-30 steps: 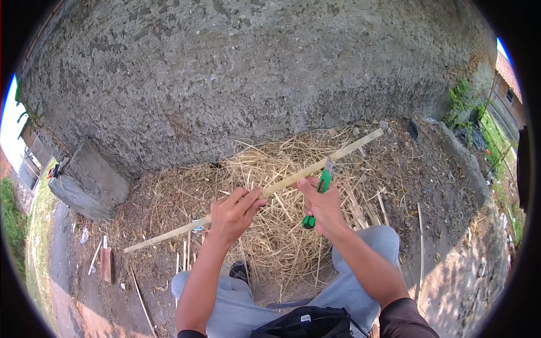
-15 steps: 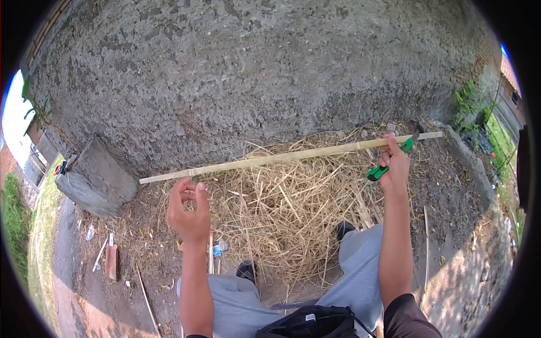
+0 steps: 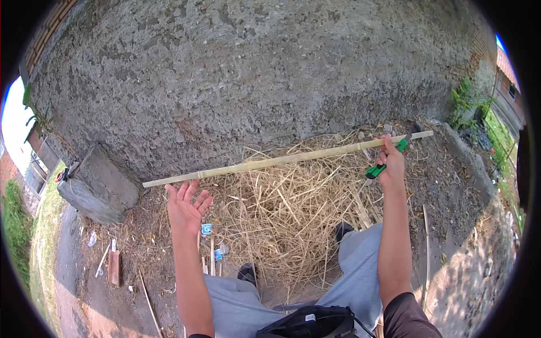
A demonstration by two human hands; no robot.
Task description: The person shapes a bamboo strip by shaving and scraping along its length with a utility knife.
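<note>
A long pale bamboo strip (image 3: 282,160) stretches nearly level across the view, its right end a little higher. My right hand (image 3: 390,163) grips it near the right end and also holds a green utility knife (image 3: 375,170), whose blade points up and right. Below the strip's left part is my left hand (image 3: 189,209), palm up with fingers spread; its fingertips are at the strip's lower edge. Under the strip lies a heap of straw-like bamboo shavings (image 3: 282,219), between my feet and the wall.
A rough grey wall (image 3: 253,73) rises behind the heap. A concrete block (image 3: 104,180) stands at the left. Thin strips (image 3: 426,242), a reddish wooden piece (image 3: 114,267) and small blue packets (image 3: 206,228) lie on the ground. A black bag (image 3: 310,324) rests at my lap.
My hands have moved apart, and the strip has swung from a steep slant to nearly level. My left hand has let go of the strip and opened palm up. The right hand has moved right.
</note>
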